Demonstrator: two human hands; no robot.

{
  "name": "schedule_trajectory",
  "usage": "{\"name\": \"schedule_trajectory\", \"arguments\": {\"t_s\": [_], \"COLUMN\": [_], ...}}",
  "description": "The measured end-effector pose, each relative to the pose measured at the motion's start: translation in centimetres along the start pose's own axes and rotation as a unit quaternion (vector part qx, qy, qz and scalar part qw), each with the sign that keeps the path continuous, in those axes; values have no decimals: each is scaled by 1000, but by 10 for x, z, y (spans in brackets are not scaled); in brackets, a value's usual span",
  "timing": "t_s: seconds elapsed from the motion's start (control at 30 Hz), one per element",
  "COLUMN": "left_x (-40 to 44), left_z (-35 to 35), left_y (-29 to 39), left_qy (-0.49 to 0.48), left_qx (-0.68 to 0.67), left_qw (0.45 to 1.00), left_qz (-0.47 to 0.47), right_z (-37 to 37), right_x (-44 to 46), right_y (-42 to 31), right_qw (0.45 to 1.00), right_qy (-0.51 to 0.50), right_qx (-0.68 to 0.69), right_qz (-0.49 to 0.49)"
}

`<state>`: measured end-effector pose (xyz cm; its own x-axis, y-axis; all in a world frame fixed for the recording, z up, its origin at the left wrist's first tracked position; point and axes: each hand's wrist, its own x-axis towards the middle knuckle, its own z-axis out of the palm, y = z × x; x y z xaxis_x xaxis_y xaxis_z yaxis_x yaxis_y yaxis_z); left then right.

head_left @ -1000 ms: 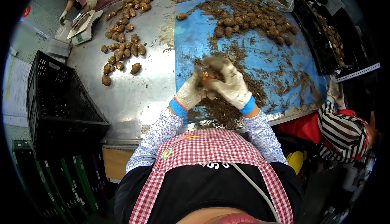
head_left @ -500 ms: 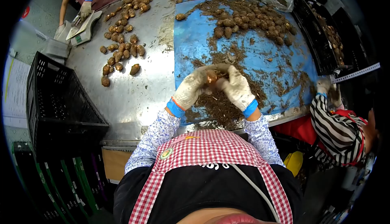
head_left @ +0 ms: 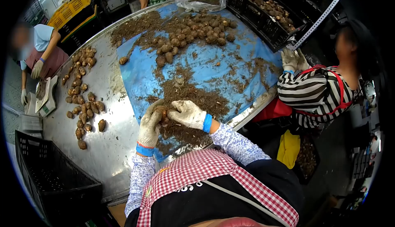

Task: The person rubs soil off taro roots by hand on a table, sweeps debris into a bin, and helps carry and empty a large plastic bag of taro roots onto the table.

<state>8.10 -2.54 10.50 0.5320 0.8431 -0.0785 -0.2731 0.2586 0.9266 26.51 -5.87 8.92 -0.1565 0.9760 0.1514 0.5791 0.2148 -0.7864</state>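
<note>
Your left hand (head_left: 149, 122), in a dirty white glove with a blue cuff, is curled round a small, round, brown root vegetable (head_left: 165, 118). Your right hand (head_left: 187, 114), in a glove like it, has its fingers bent in and pinched on the same root. Both hands are closed on it, and they hide most of it. The root is near the middle of the frame, a bit low and to the left.

Just beside your hands is a messy brown pile of dirt and stringy bits (head_left: 197, 97). It lies on a crinkly blue plastic sheet (head_left: 138, 83). Higher up, at the top middle, is a big heap of brown roots (head_left: 197, 31) on that sheet. On the left, more brown roots (head_left: 78, 89) lie on the shiny grey metal table (head_left: 115, 161).

A black plastic crate (head_left: 61, 198) with holes is at the lower left. A black crate full of roots (head_left: 252, 19) is at the upper right, next to a see-through plastic bag (head_left: 203, 0). A person in black and white stripes (head_left: 317, 89) is at the right. A person in a light blue top (head_left: 43, 37) is at the upper left, by a white scale (head_left: 47, 97).
</note>
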Motion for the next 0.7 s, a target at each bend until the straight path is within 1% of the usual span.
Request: {"name": "schedule_trajectory", "arguments": {"t_s": [0.03, 0.13, 0.17, 0.2, 0.23, 0.27, 0.3, 0.37, 0.4, 0.43, 0.47, 0.5, 0.53, 0.57, 0.6, 0.67, 0.7], "left_x": [1, 6, 5, 0, -3, -3, -2, 3, 7, 8, 12, 10, 9, 12, 14, 16, 18], "left_z": [-2, -23, -22, -22, -19, -13, -4, 0, -3, 0, 3, 7, 11, 6, 1, -17, -23], "left_y": [-3, -13, -12, -10, -5, 5, 17, 19, 20, 15, 17, 22, 25, 19, 12, -4, -8], "left_qy": [-4, -73, -88, -104, -118, -105, -88, -44, -41, -78, -110, -110, -111, -114, -122, -132, -137], "left_qx": [-15, -82, -126, -169, -212, -168, -126, -66, 120, -104, -103, -107, -111, -120, -131, -131, -132], "left_qw": [1000, 993, 988, 980, 968, 979, 987, 996, 988, 990, 987, 987, 986, 985, 982, 982, 981], "left_qz": [-6, -40, -7, 25, 57, 54, 54, 42, 93, 60, 56, 56, 56, 57, 58, 42, 32], "right_z": [-2, -9, -17, -18, -20, -25, -21, 5, -13, -4, 1, -18, 0, -22, -32, -35, -40], "right_x": [-1, -1, 5, 10, 5, 1, 0, -4, 2, 2, 0, 0, 0, -3, -2, -8, -7], "right_y": [-5, -10, -7, 7, 20, 34, 48, 63, 36, 62, 73, 37, 79, 32, 22, 17, 9], "right_qw": [999, 997, 986, 968, 967, 966, 964, 959, 962, 971, 982, 993, 931, 990, 957, 959, 951], "right_qy": [6, -4, -21, -2, 9, 18, 53, 105, -16, 18, 98, 95, 115, 104, 46, 80, 56], "right_qx": [38, 26, -50, -140, -161, -185, -212, -245, -209, -224, -163, -67, 337, -18, -243, -246, -256], "right_qz": [24, 79, 159, 211, 199, 182, 154, 92, 172, 87, 7, 20, 86, 91, 152, 116, 163]}}
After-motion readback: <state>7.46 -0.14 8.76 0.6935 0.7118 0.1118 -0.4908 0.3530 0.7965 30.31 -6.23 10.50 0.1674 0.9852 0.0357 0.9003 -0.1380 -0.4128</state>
